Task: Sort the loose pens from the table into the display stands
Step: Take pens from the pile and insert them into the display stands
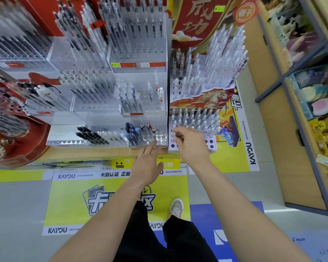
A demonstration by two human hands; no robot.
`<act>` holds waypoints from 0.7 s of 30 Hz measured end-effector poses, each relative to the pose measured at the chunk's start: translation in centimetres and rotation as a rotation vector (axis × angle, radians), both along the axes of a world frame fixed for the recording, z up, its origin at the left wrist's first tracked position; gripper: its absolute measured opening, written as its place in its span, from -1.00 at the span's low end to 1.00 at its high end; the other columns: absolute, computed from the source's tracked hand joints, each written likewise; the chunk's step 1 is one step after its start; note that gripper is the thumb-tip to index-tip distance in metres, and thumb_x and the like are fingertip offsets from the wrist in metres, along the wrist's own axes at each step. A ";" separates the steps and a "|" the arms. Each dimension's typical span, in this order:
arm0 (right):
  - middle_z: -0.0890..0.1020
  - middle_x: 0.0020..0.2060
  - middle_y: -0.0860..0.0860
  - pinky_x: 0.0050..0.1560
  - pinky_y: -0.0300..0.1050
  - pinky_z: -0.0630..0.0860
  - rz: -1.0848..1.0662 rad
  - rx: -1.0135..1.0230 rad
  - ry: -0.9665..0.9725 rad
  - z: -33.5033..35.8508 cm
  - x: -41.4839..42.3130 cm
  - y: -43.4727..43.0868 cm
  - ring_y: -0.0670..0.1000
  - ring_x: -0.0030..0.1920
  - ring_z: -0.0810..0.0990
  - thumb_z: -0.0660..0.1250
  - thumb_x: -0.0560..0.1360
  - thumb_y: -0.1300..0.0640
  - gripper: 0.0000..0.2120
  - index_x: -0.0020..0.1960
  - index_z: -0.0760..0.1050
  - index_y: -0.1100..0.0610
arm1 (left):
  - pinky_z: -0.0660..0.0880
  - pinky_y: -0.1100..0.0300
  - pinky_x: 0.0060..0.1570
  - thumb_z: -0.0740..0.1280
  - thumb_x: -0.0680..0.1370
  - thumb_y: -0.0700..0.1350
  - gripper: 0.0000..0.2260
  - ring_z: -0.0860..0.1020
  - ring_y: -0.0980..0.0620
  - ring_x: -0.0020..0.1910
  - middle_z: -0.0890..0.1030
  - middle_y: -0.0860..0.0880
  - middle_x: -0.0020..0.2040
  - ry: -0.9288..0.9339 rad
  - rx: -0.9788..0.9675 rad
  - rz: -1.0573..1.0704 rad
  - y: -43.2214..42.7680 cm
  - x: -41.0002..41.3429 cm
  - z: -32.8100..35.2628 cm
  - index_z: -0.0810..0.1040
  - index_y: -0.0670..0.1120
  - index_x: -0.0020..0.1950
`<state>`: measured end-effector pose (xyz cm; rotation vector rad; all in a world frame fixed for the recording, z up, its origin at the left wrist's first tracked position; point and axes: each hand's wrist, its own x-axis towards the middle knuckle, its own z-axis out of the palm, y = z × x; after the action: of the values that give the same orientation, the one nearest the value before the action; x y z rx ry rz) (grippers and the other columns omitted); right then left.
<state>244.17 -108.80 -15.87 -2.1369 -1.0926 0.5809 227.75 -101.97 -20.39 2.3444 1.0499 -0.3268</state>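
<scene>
Reaching straight-fingered, my left hand [148, 163] touches the clear stand [162, 143]. My right hand [191, 144] curls at the white stand [212, 144], perhaps pinching something; too blurred to tell.

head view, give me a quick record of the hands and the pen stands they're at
left hand: fingers straight, reaching to the front edge of the clear acrylic stand
right hand: fingers curled at the front row of the white holed stand; too blurred to tell if they pinch a pen
clear acrylic stand: blue pens standing in it, several holes empty
white holed stand: white pens in rows, some front holes empty
next stand along: black pens leaning at a slant
</scene>
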 end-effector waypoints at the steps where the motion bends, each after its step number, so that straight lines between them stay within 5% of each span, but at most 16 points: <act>1: 0.69 -0.08 0.12 0.00 0.12 0.59 0.014 -0.021 -0.015 0.0 0.0 0.1 0.14 -0.07 0.65 0.37 0.57 0.24 -0.82 0.15 0.62 0.12 | 0.27 -0.03 0.48 0.30 0.64 0.05 -0.39 0.11 -0.06 0.58 0.06 0.08 0.66 0.005 0.001 -0.003 -0.1 0.0 0.1 0.17 0.01 0.64; 8: 0.69 -0.01 0.12 0.03 0.11 0.58 0.036 -0.124 -0.027 1.5 -0.4 0.2 0.16 0.02 0.64 0.33 0.60 0.18 -0.82 0.20 0.57 0.11 | 0.25 -0.02 0.51 0.29 0.65 0.03 -0.37 0.11 -0.06 0.61 0.07 0.03 0.67 0.032 -0.074 -0.010 0.3 0.3 1.6 0.12 0.00 0.66; 16: 0.57 0.22 0.01 0.03 0.00 0.56 0.226 -0.247 -0.253 7.5 -2.1 0.5 0.11 0.17 0.58 0.32 0.60 -0.07 -0.63 0.38 0.46 -0.01 | 0.39 0.00 0.35 0.31 0.63 0.09 -0.42 0.38 -0.16 0.48 0.37 -0.12 0.55 -0.004 -0.029 0.137 1.8 -3.1 9.5 0.26 -0.02 0.61; 21: 0.43 0.37 0.15 0.31 0.09 0.45 0.459 -0.314 -0.328 11.4 -5.6 3.7 0.20 0.39 0.41 0.34 0.58 -0.07 -0.45 0.50 0.32 0.08 | 0.37 -0.02 0.42 0.29 0.62 0.14 -0.42 0.34 -0.15 0.50 0.34 -0.11 0.57 0.009 0.113 0.169 5.5 -8.5 13.8 0.28 -0.02 0.60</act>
<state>238.60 -105.14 -4.46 -2.3088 -1.8042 0.6555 219.22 -96.45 -6.63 2.3334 1.2915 -0.2195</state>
